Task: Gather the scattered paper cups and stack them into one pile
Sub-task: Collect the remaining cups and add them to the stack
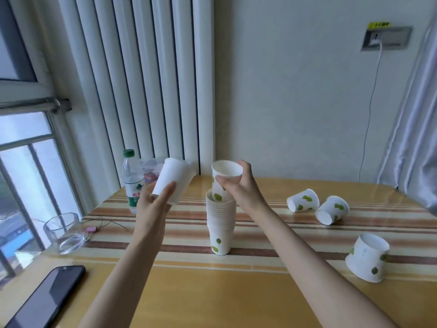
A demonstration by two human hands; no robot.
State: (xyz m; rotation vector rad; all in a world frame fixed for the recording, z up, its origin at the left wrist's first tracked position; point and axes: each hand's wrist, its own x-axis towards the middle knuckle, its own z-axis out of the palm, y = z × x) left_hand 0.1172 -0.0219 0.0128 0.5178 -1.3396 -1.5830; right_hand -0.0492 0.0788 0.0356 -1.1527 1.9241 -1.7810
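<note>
Directly under the right hand (238,185) stands the upright stack (221,223); its pinched cup (225,178) points straight in. Left hand (157,197) grips a tilted cup (173,181) just beside

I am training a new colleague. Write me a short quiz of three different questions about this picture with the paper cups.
1. True or false: the right hand holds a cup partly lowered into the top of the stack.
2. How many loose cups lie on the table to the right of the stack? A) one B) three C) five
3. Fill in: the left hand holds a tilted ____ in front of the water bottle.

Key:
1. True.
2. B: two cups on their sides and one nearer cup mouth down.
3. Cup.
</note>
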